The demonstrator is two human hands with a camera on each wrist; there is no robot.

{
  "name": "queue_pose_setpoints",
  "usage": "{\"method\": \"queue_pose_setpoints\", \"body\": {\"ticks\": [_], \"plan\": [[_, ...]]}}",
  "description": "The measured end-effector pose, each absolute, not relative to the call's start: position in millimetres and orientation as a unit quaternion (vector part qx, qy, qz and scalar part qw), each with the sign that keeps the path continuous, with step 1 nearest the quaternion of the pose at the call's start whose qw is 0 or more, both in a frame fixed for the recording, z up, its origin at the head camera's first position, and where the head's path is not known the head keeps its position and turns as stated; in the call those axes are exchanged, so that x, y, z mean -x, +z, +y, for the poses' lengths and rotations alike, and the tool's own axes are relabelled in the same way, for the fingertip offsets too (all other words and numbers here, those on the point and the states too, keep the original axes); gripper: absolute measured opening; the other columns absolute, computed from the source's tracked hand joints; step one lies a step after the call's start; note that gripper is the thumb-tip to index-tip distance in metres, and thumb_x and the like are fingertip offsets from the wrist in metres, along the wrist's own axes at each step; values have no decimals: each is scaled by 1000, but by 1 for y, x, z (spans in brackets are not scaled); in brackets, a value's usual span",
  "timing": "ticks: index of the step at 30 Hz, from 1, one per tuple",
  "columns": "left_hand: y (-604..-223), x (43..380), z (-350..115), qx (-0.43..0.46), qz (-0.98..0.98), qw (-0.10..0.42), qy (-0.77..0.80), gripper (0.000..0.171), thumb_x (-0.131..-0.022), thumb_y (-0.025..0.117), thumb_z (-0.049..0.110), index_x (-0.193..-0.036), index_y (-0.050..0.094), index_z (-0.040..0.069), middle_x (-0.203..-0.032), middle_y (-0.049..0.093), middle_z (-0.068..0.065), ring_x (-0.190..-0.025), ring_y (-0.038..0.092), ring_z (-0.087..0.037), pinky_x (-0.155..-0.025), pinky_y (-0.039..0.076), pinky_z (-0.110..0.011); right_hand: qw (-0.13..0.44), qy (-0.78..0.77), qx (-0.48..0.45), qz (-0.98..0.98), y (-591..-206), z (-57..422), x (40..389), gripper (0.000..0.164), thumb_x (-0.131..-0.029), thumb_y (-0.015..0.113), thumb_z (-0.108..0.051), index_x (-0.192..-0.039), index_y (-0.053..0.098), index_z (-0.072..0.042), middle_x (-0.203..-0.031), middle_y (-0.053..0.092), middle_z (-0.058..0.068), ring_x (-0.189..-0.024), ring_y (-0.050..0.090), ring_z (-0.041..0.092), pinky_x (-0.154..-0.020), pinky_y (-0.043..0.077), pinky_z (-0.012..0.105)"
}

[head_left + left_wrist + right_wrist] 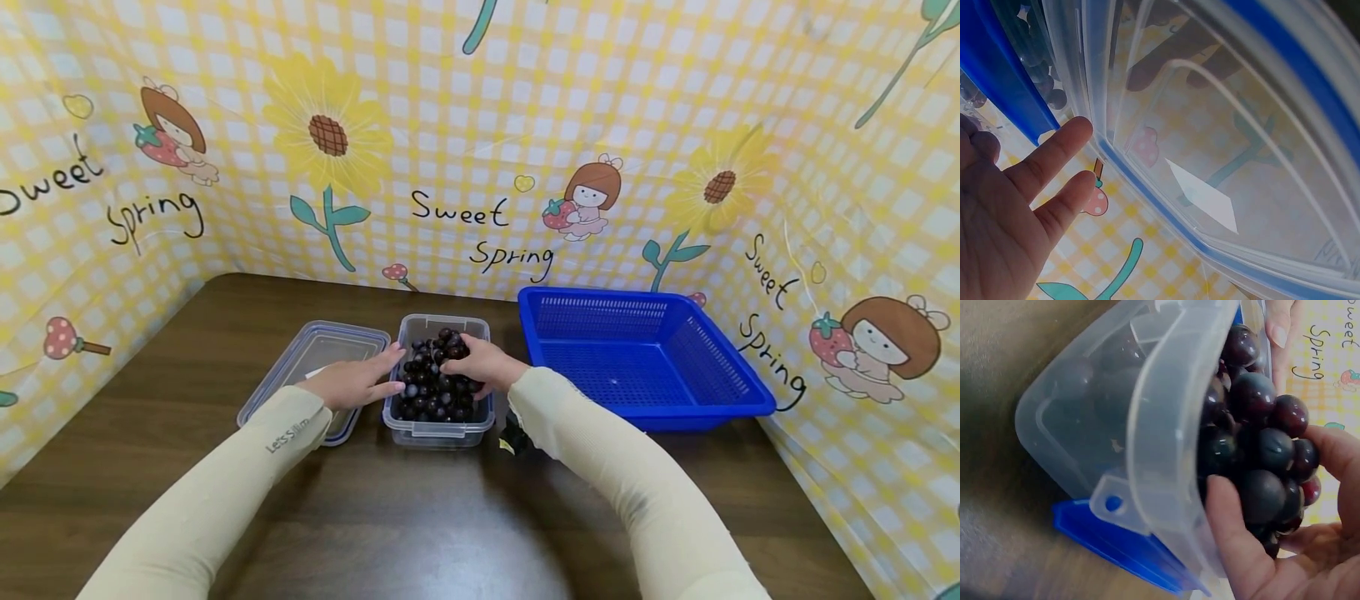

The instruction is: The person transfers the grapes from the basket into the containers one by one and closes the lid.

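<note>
Your right hand (480, 365) is inside the clear plastic container (438, 427), and its fingers (1235, 544) are curled around a bunch of dark grapes (1266, 456); the right wrist view shows the thumb and the fingers closing on the berries from two sides, so the hold looks already made but the bunch is not yet lifted out. Your left hand (352, 385) lies with straight, relaxed fingers (1054, 147) against the left wall of the container, touching its rim and holding nothing; it seems to steady the box. The rest of the dark grapes fill the container, which stands on the brown wooden surface (420, 517) in front of you. Just beside it on the left lies the transparent lid with blue seal (315, 367), partly under your left wrist. On the right, close to the container but apart from it, stands the blue plastic basket (720, 400), with nothing in it. In my judgement the step in hand is the taking of a bunch from the box. The next move calls for a gentle, straight lift, because loose berries can fall off the stem or catch on the rim, and your left hand should keep the container down so it does not rise or slide together with the fruit.
</note>
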State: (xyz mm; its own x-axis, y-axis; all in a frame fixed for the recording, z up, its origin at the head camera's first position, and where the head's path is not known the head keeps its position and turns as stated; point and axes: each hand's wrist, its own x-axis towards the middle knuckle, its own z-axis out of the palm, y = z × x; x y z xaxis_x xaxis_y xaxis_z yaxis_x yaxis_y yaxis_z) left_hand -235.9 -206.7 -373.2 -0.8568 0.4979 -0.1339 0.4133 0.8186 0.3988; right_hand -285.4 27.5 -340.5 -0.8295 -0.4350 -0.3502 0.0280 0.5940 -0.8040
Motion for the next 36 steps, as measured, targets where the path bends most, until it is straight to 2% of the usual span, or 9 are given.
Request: {"method": "queue_pose_setpoints", "body": {"ticks": [5, 9, 14, 18, 21, 25, 28, 31, 36], "plan": [[-372, 234, -207, -241, 946, 117, 182, 74, -102, 35, 47, -151, 13, -4, -156, 5, -23, -140, 19, -41, -111, 18, -54, 290, -392, 129, 863, -335, 30, 286, 80, -94, 62, -26, -155, 12, -13, -153, 27, 17, -126, 45, 38, -74, 56, 45], [-372, 235, -207, -242, 946, 117, 182, 74, -102, 34, 48, -151, 13, -3, -157, 5, -22, -140, 19, -41, -111, 18, -55, 294, -369, 131, 872, -330, 33, 287, 80, -94, 63, -26, -155, 13, -12, -153, 27, 17, -126, 45, 39, -70, 57, 43], [-370, 237, -206, -242, 948, 114, 174, 75, -102, 35, 49, -151, 14, -3, -156, 6, -22, -139, 20, -42, -110, 19, -56, 265, -337, 136, 893, -323, 35, 289, 68, -92, 64, -19, -151, 31, -9, -146, 41, 16, -116, 53, 36, -65, 57, 43], [-367, 237, -205, -242, 952, 112, 150, 75, -101, 37, 50, -151, 18, -2, -156, 10, -22, -138, 24, -41, -109, 23, -55, 233, -298, 154, 913, -318, 35, 290, 53, -92, 63, -11, -143, 47, -9, -139, 51, 13, -92, 60, 28, -66, 57, 45], [-362, 236, -205, -241, 956, 111, 128, 73, -100, 38, 51, -150, 25, -1, -155, 18, -21, -136, 31, -40, -107, 28, -55, 203, -277, 177, 922, -314, 34, 289, 45, -92, 63, -9, -136, 55, -6, -134, 56, 11, -81, 61, 22, -72, 57, 41], [-351, 238, -211, -233, 962, 92, 105, 64, -100, 41, 48, -142, 43, 0, -144, 42, -22, -126, 46, -41, -101, 36, -55, 150, -266, 189, 933, -311, 32, 293, 36, -91, 65, -14, -126, 63, -4, -124, 63, 10, -84, 65, 19, -76, 54, 33], [-344, 238, -220, -211, 970, 73, 95, 57, -100, 44, 44, -136, 52, 0, -133, 55, -21, -118, 54, -40, -95, 41, -56, 119, -271, 181, 938, -309, 28, 295, 33, -91, 65, -19, -122, 67, -7, -120, 66, 7, -90, 65, 19, -76, 53, 33], [-340, 235, -233, -179, 978, 58, 89, 53, -100, 45, 41, -132, 56, 0, -129, 58, -21, -114, 56, -39, -90, 45, -56, 96, -270, 184, 940, -310, 18, 294, 30, -91, 66, -24, -117, 70, -10, -113, 68, 3, -91, 64, 17, -76, 53, 32], [-335, 224, -260, -120, 989, 55, 71, 51, -99, 47, 39, -129, 59, 0, -126, 58, -24, -112, 56, -43, -80, 49, -57, 104, -267, 225, 931, -314, -4, 285, 20, -90, 67, -21, -102, 76, -9, -83, 72, 1, -73, 65, 12, -70, 51, 24]]}}
